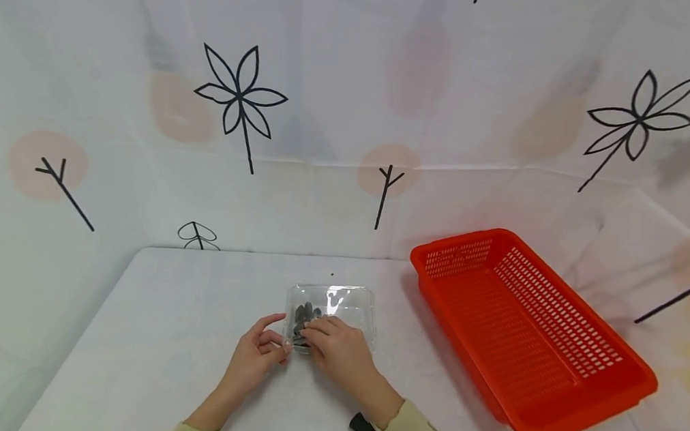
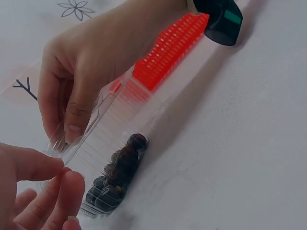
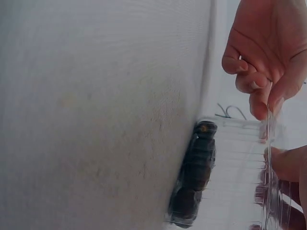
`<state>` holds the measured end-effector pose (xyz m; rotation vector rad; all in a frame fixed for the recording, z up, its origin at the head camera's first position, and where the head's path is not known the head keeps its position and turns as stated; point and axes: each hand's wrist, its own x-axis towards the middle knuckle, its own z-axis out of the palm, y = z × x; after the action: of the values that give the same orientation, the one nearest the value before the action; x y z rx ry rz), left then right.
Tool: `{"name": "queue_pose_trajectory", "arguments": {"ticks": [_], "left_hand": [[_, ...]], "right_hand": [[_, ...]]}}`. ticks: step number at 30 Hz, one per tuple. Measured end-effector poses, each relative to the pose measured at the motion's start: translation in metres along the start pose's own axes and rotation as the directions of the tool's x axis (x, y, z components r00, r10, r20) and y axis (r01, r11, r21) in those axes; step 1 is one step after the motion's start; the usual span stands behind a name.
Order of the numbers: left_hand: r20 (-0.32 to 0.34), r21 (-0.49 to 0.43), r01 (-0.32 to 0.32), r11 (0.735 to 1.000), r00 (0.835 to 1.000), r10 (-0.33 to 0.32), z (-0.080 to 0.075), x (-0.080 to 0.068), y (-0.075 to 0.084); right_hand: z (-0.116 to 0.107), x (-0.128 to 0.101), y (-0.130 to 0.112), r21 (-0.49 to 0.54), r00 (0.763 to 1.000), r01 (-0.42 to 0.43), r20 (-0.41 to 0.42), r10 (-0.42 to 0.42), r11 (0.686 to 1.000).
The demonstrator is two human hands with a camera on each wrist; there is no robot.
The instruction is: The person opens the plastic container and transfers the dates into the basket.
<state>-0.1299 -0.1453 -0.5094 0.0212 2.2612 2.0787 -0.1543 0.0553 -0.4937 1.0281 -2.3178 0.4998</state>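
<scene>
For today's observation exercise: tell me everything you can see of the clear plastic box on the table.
The clear plastic box is a small, shallow, ribbed, transparent clamshell with rounded corners, lying flat on the white table left of the red basket. Dark small pieces cluster at one end. The left hand and right hand both pinch its near edge.

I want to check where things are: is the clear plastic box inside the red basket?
No, the clear plastic box sits on the table, apart from the red basket.
</scene>
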Motion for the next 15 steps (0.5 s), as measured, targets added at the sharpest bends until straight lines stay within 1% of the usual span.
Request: {"name": "queue_pose_trajectory", "arguments": {"ticks": [5, 10, 15], "left_hand": [[-0.016, 0.001, 0.032, 0.999, 0.999, -0.032, 0.003, 0.0006, 0.0019], [-0.032, 0.014, 0.058, 0.998, 0.998, -0.058, 0.0038, 0.002, 0.0028], [-0.032, -0.004, 0.07, 0.998, 0.997, -0.07, 0.0047, 0.0025, 0.0019]], "right_hand": [[0.0048, -0.0012, 0.0018, 0.005, 0.999, -0.026, -0.042, 0.026, 1.0], [0.0084, -0.0004, 0.002, 0.02, 0.997, -0.053, -0.053, 0.054, 0.998], [0.0086, 0.0009, 0.0012, 0.041, 0.995, -0.072, -0.064, 0.074, 0.997]]}}
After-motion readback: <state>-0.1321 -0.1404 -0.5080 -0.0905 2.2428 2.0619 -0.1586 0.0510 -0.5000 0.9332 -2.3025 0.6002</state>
